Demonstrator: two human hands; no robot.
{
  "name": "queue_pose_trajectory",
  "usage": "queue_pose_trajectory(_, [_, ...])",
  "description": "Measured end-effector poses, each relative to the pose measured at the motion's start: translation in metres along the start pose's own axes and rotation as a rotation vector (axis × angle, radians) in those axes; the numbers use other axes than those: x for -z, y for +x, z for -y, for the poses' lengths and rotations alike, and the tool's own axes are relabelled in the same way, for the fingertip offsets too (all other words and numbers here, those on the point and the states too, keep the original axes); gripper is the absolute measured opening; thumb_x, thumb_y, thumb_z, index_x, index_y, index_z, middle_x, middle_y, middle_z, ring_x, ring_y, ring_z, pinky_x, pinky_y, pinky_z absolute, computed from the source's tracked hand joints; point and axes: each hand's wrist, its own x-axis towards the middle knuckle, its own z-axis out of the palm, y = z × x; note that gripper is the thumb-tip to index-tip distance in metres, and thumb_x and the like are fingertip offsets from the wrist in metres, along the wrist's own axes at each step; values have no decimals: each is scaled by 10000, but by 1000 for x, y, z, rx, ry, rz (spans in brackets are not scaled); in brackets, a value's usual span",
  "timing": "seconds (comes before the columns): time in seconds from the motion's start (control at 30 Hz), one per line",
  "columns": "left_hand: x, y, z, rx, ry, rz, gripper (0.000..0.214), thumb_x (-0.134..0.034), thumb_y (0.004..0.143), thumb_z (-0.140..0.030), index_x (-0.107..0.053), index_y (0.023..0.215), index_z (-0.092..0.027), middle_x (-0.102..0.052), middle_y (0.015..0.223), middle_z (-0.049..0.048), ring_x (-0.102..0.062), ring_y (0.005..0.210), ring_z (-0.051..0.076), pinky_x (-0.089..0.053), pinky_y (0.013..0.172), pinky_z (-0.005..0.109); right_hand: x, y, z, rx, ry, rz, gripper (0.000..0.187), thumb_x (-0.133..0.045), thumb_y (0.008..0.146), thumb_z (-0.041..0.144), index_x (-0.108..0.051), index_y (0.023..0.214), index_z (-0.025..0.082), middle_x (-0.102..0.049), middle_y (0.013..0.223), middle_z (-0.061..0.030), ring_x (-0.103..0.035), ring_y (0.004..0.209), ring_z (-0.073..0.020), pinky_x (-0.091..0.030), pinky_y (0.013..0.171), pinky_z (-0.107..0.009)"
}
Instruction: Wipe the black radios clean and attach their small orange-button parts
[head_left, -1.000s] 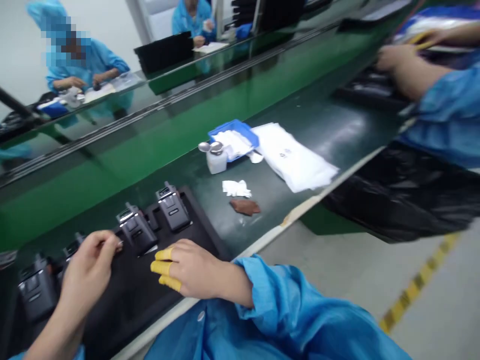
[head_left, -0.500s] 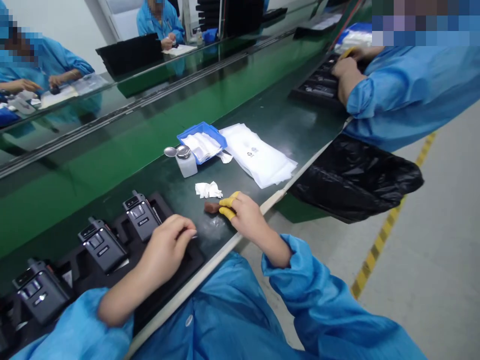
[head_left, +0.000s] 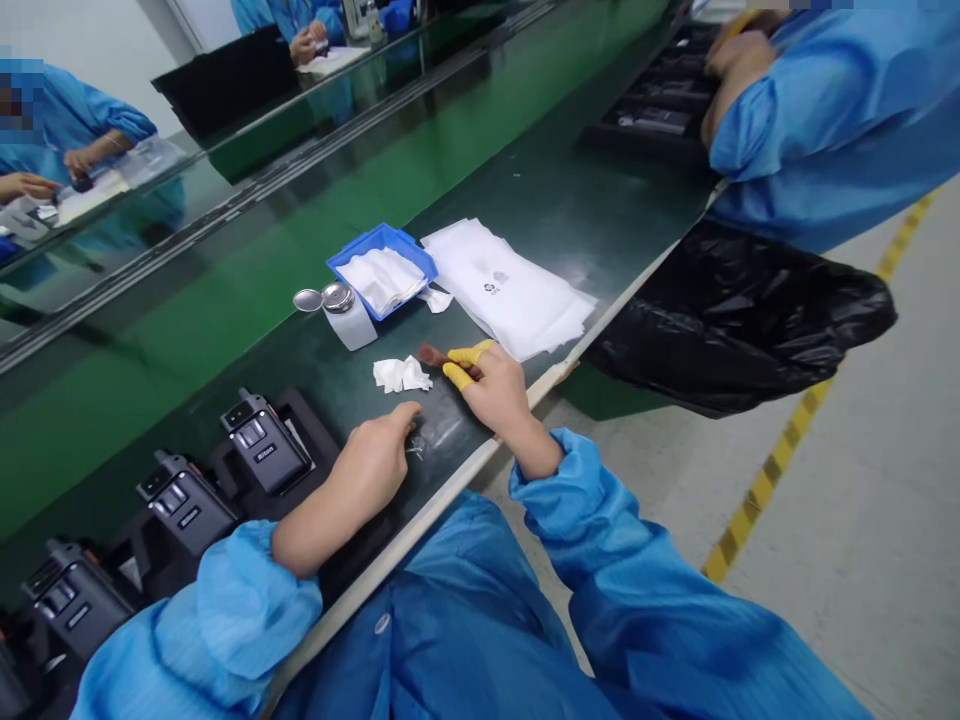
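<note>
My right hand, with yellow finger cots, is closed on a small brown piece lifted just off the green bench. My left hand rests at the edge of the black tray, fingers curled; what it pinches, if anything, is too small to name. A crumpled white wipe lies just beyond both hands. Several black handheld radios stand in the tray to the left.
A white dispenser bottle, a blue tray of wipes and a stack of white bags lie further along the bench. A co-worker's sleeve and a black bag are at the right. Other people sit across the line.
My right hand went from the tray to the brown piece and picked it up. My left hand moved right, from the radios to the tray's edge.
</note>
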Motion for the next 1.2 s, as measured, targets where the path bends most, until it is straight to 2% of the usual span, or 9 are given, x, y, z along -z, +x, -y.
queue_pose_trajectory(0.2, [6, 5, 0, -25, 31, -82, 298, -478, 813, -89, -594, 1061, -206, -714, 989, 46, -679, 890, 213, -538, 800, 343, -1, 0, -3, 6, -13, -15, 190, -601, 793, 264, -712, 936, 209, -638, 838, -43, -582, 756, -176, -493, 711, -314])
queue_pose_trajectory(0.3, [17, -5, 0, -51, 34, -160, 250, -479, 838, -140, -605, 1044, -199, -694, 1036, 55, -662, 924, 204, -532, 828, 340, -2, -1, -5, -2, -52, -46, 192, -589, 790, 280, -713, 921, 214, -631, 819, -43, -572, 732, -176, -490, 698, -317])
queue_pose_trajectory(0.47, [47, -54, 15, -94, 56, -340, 197, -456, 901, -260, -623, 984, -196, -707, 927, 45, -677, 829, 177, -552, 750, 281, -3, 0, -8, 4, -94, -103, 206, -563, 778, 323, -705, 855, 196, -621, 801, -69, -559, 724, -201, -481, 694, -353])
queue_pose_trajectory(0.63, [61, -123, 35, 73, 74, -507, 155, -498, 889, -259, -638, 928, -206, -717, 877, 34, -687, 777, 162, -551, 695, 232, -5, -1, -10, 59, -90, -155, 331, -520, 765, 491, -667, 739, 196, -563, 676, -60, -522, 641, -207, -449, 606, -357])
queue_pose_trajectory(0.8, [49, -195, 52, 270, 113, -676, 146, -493, 886, -238, -636, 899, -214, -700, 805, 35, -679, 725, 162, -544, 676, 247, -8, 2, -11, 93, -143, -277, 431, -465, 735, 622, -618, 618, 236, -501, 580, -59, -502, 572, -210, -404, 540, -369])
queue_pose_trajectory(1.0, [19, -276, 72, 405, 247, -823, 137, -498, 889, -227, -628, 852, -207, -623, 671, 4, -606, 623, 138, -500, 610, 239, -5, 6, -8, 198, -162, -385, 493, -445, 750, 598, -737, 938, 248, -536, 530, -113, -577, 624, -289, -415, 574, -443])
queue_pose_trajectory(1.1, [4, -301, 80, 446, 401, -840, 179, -467, 907, -249, -628, 845, -201, -632, 697, 19, -596, 641, 151, -484, 632, 275, -7, -6, 0, 313, -147, -479, 480, -486, 737, 593, -727, 1022, 291, -564, 530, -115, -604, 632, -313, -437, 572, -461])
queue_pose_trajectory(1.2, [-8, -309, 86, 473, 491, -836, 239, -434, 919, -230, -628, 784, -201, -625, 657, 13, -571, 601, 146, -442, 602, 282, -13, -38, 22, 468, -117, -549, 395, -515, 796, 490, -672, 1127, 343, -609, 590, -101, -617, 635, -311, -470, 589, -465])
